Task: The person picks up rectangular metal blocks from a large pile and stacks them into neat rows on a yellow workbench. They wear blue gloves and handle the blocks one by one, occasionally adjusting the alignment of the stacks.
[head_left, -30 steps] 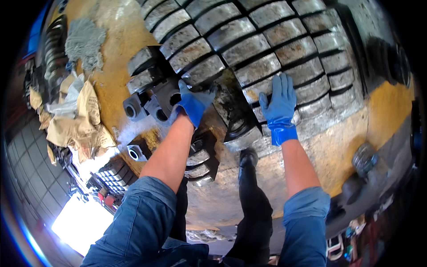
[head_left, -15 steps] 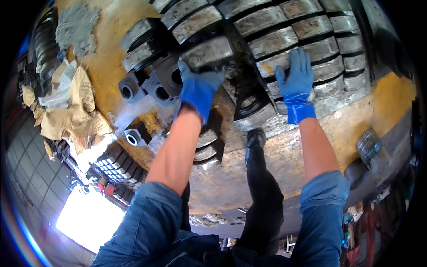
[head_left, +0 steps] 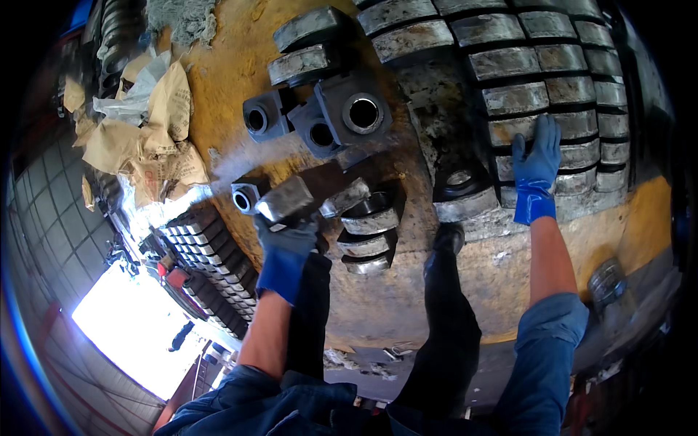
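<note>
My left hand [head_left: 283, 251], in a blue-cuffed glove, grips the near end of a dark metal block [head_left: 286, 200] with a bright worn face; its fingers are partly hidden beneath the block. Right beside it sits a small block with a round hole [head_left: 246, 196]. My right hand [head_left: 536, 161], gloved alike, lies with straight fingers on the packed rows of metal blocks [head_left: 516, 99] at the right. Beyond the held block are several square blocks with round bores [head_left: 361, 112]. A short row of curved-faced blocks [head_left: 368, 243] stands just right of my left hand.
Crumpled brown paper [head_left: 163, 138] and a grey rag [head_left: 182, 20] lie at the far left. Stacked blocks [head_left: 211, 254] stand at the left below the paper. A single block with a round recess [head_left: 465, 200] sits by my boot [head_left: 448, 238]. A roll-shaped item [head_left: 607, 282] lies at the right.
My left hand has carried the metal block left and nearer, away from the packed rows, uncovering the bored blocks. My right hand still rests on the rows, while the whole view has shifted.
</note>
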Demonstrator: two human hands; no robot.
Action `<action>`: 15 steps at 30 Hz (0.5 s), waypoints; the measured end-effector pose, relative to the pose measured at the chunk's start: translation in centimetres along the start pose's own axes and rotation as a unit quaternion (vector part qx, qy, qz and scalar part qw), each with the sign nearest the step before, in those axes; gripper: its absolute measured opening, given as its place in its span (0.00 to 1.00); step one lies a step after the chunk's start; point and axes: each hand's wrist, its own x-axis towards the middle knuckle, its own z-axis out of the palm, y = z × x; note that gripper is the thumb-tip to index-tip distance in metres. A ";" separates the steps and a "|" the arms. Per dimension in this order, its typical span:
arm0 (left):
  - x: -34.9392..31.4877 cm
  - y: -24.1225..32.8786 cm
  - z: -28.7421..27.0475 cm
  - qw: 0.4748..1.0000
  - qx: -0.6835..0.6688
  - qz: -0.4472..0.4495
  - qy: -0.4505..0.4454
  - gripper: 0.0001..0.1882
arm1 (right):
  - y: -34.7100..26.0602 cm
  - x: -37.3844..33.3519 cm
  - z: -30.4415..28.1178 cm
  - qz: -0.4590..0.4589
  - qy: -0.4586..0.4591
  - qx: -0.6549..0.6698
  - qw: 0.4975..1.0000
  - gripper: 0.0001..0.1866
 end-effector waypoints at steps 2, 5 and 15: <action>4.2 3.0 -3.3 0.998 -0.054 -0.022 -0.013 0.46 | 0.0 0.2 0.1 -0.018 0.012 -0.014 1.000 0.34; 4.6 5.1 -3.6 0.991 -0.077 -0.015 -0.109 0.43 | -0.5 0.3 -0.1 -0.022 0.021 -0.001 1.000 0.32; 14.3 5.2 -3.3 0.997 0.008 0.044 -0.061 0.44 | 0.0 -0.2 0.0 -0.035 0.004 -0.024 0.999 0.31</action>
